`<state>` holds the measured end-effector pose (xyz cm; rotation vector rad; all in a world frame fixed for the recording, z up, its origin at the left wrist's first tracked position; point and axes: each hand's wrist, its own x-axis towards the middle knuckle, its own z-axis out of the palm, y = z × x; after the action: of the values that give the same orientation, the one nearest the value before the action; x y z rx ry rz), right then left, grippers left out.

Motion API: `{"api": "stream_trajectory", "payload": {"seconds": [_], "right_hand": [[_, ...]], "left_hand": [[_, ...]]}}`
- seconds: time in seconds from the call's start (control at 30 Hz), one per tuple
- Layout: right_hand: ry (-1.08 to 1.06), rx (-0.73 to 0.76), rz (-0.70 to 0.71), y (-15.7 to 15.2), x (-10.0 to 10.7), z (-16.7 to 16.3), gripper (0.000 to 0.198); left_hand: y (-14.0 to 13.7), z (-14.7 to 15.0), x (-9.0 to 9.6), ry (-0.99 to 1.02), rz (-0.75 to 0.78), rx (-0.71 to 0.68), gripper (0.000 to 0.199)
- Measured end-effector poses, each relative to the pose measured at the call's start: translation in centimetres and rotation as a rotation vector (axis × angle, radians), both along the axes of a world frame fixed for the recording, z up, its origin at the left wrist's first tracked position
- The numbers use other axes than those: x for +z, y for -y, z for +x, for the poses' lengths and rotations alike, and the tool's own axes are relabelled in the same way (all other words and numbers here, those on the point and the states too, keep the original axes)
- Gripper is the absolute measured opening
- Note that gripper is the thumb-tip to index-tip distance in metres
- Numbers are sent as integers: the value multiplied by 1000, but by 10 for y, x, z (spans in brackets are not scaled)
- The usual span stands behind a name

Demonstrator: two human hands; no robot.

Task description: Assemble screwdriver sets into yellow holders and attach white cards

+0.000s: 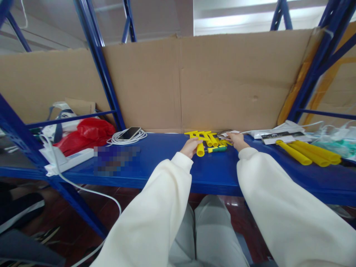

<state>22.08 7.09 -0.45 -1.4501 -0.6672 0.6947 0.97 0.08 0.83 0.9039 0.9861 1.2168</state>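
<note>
My left hand (pixel 191 147) has its fingers closed around a yellow tube (pixel 200 149), whose round open end faces me. Over at the small parts behind the tools, my right hand (pixel 237 141) reaches in with bent fingers; what they touch is too small to make out. Several more yellow tubes (pixel 211 140) lie between the two hands, some with a crosspiece at the far end. A green and yellow screwdriver handle (pixel 217 149) rests in front of them on the blue shelf (pixel 167 167).
To the right lie long yellow tubes (pixel 308 154) with a black and white label card (pixel 286 137), beside clear plastic bags (pixel 339 141). On the left are a phone (pixel 129 133) on a coiled white cable, a red bag (pixel 86 135) and a white power strip (pixel 72 161). Cardboard (pixel 222 81) walls the back.
</note>
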Motion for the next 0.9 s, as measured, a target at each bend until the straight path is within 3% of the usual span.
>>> {"api": "stream_trajectory", "payload": {"seconds": [0.3, 0.6, 0.77, 0.9], "right_hand": [[-63, -58, -30, -9, -1, 0, 19], [-218, -74, 107, 2, 6, 2, 26], [-302, -3, 176, 10, 16, 1, 32], [-413, 114, 258, 22, 25, -12, 38]], "left_hand": [[-5, -1, -3, 22, 3, -15, 32], [-7, -2, -5, 40, 12, -32, 37], [-6, -2, -3, 19, 33, -21, 46], [-4, -2, -2, -8, 62, -20, 38]]}}
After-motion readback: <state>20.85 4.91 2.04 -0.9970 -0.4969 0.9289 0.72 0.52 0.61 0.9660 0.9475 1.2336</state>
